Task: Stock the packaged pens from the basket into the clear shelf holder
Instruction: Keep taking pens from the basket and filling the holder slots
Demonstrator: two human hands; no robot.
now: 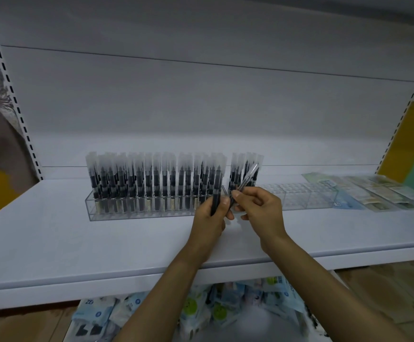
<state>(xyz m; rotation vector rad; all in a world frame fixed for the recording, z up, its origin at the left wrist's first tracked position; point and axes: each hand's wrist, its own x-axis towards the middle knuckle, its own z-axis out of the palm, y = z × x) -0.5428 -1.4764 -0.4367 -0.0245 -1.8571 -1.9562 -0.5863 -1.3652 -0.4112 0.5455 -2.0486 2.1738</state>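
Head view: looking down onto a white shelf, with two forearms reaching in from below.
Packs [97, 314]: blue-and-white printed packs heaped under the shelf's front edge, blurred; I cannot tell what holds them.
Shelf [77, 243]: a plain white board carrying everything else.
Left hand [209, 218]: fingers wrapped round the lower part of the upright pen.
Upright pen [216, 191]: a dark barrel in clear wrap, held vertical just in front of the holder, at the right end of the big block of pens.
Right hand [260, 209]: just beside the left hand, thumb and fingertips pinching the low end of the tilted pen.
Tilted pen [248, 176]: leans up and to the right, crossing a small group of pens behind it.
Holder [136, 214]: a clear, long, low tray; its grid of cells shows along the right stretch.
Stocked pens [151, 178]: upright in the holder, a dense block at left, then a gap, then a small group.
Flat packets [374, 193]: lying in a row at the shelf's far right.
Back panel [201, 95]: white, with slotted uprights at both sides.
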